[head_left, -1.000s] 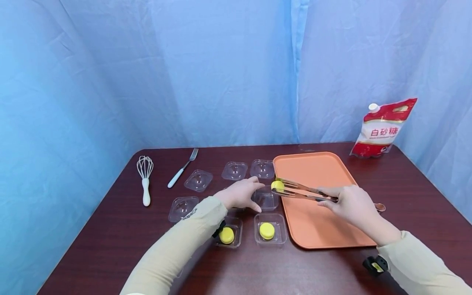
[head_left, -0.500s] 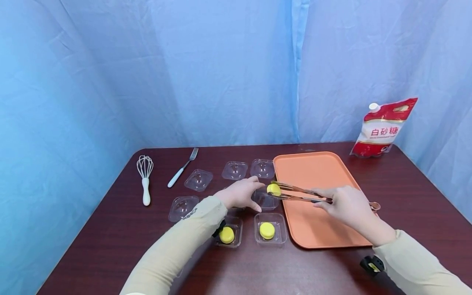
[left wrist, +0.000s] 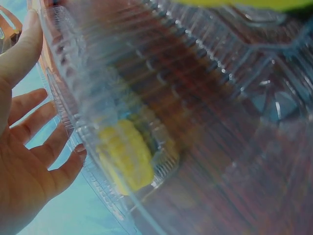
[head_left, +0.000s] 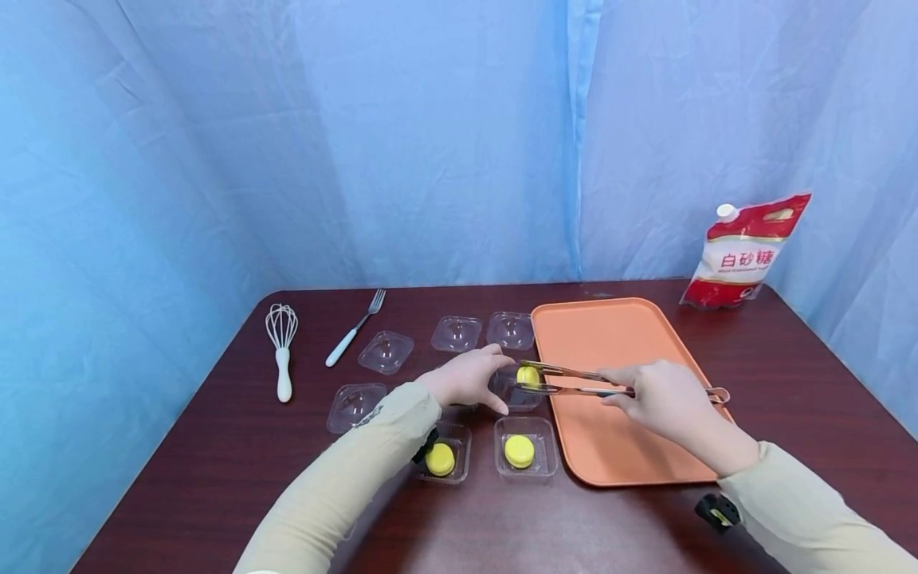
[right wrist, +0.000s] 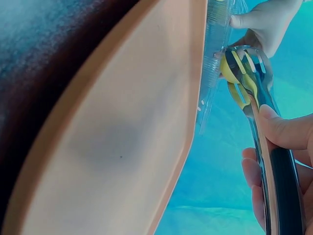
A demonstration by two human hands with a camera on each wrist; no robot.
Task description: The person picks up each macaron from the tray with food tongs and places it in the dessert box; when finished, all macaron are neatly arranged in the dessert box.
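My right hand (head_left: 667,399) grips metal tongs (head_left: 581,391) over the left edge of the orange tray. Between the tongs' slotted tips is a yellow macaron (head_left: 528,376), also seen in the right wrist view, above a clear plastic box (head_left: 527,401). My left hand (head_left: 469,377) is at that box's left side, thumb on the near side and fingers beyond, spread and loosely bent. In the left wrist view the fingertips lie against or very near clear plastic; firm contact cannot be told. Two nearer boxes each hold a macaron (head_left: 519,451), (head_left: 441,459). My left hand and arm partly hide other boxes.
The orange tray (head_left: 602,327) lies right of the boxes. Several clear domed lids (head_left: 457,333) lie behind and left of them. A fork (head_left: 356,327) and a whisk (head_left: 283,351) rest at left. A red-and-white sugar pouch (head_left: 742,251) stands at the back right.
My right hand has moved left with the tongs, carrying the macaron from the tray's edge to over the box and slightly lower. My left hand has stayed in place.
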